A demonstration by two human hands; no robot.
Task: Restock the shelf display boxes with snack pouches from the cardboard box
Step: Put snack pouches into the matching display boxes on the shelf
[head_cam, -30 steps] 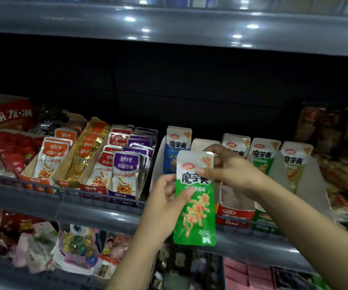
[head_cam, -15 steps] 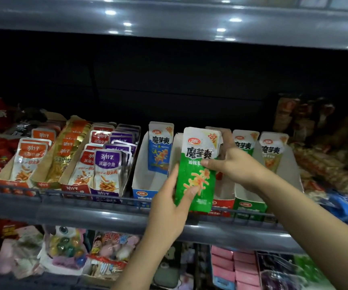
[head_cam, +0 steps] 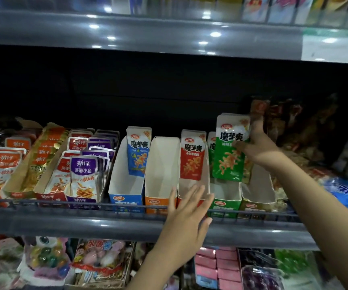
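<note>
Your right hand grips a stack of green-and-white snack pouches by its right edge, thumb across the front, holding it upright above the green cardboard display box on the grey shelf. The stack's bottom edge hangs over the box's open interior; whether it touches the box you cannot tell. Your left hand is open, fingers straight and spread, in front of the red display box, and holds nothing. Inside that red box 1 red-and-white pouch stands upright at the back. To its left sit an orange display box and a blue display box with 1 blue-and-white pouch standing in it. Further left, purple and orange fish-snack pouches fill their trays.
</note>
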